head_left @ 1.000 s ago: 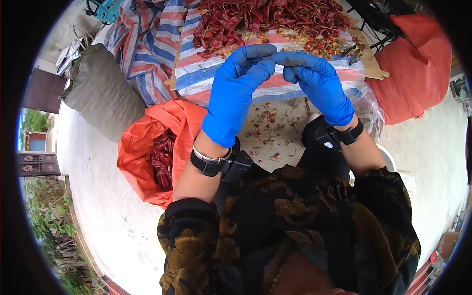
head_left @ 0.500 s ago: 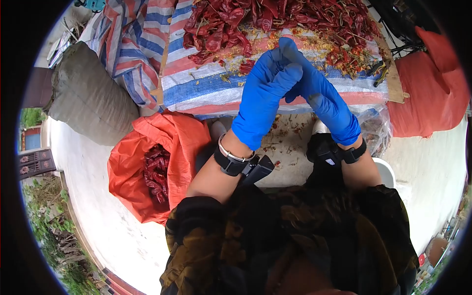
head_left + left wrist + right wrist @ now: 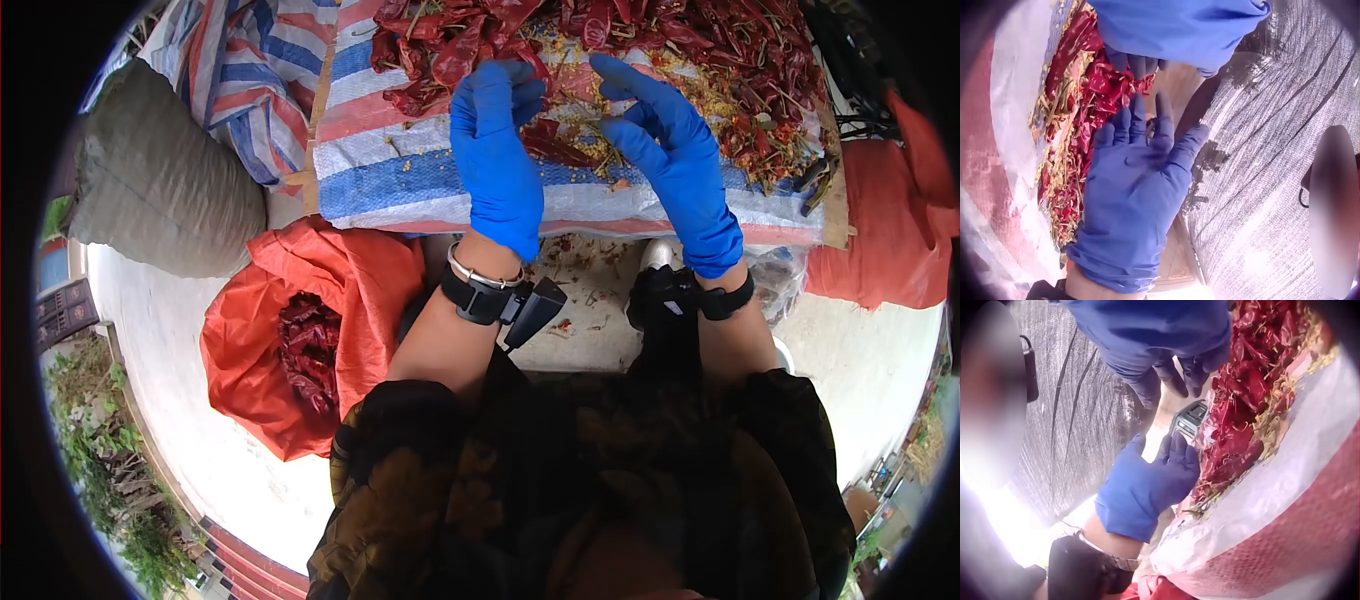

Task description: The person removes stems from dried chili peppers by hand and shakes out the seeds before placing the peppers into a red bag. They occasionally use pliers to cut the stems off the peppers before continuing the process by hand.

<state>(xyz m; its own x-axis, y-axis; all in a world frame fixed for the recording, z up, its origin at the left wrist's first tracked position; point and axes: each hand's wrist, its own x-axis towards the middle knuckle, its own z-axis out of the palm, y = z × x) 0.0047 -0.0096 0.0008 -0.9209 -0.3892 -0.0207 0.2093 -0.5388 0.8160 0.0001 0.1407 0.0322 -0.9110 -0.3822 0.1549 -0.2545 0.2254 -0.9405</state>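
My left hand (image 3: 497, 160), in a blue glove, hovers over the near part of a striped sheet (image 3: 380, 185), by a pile of dried red chillies (image 3: 690, 40). To its right, my gloved right hand (image 3: 670, 165) stands apart, thumb and fingers spread. The left wrist view shows the right hand's open palm (image 3: 1129, 187) with straight fingers, holding nothing. In the right wrist view the left hand (image 3: 1147, 487) faces the right hand (image 3: 1154, 337), its fingers loosely extended. A single red chilli (image 3: 555, 145) lies on the sheet between the hands, among yellow seeds and stems.
An open red-orange sack (image 3: 370, 280) with chillies inside stands at the left knee. Behind it leans a full grey-green sack (image 3: 165, 170). Another red sack (image 3: 880, 220) stands at the right, beyond the board's edge (image 3: 835, 205).
The fingertips were together in front of the sheet; the hands have since moved apart, left hand leftward, right hand rightward. The head view has also shifted, bringing the chillies nearer.
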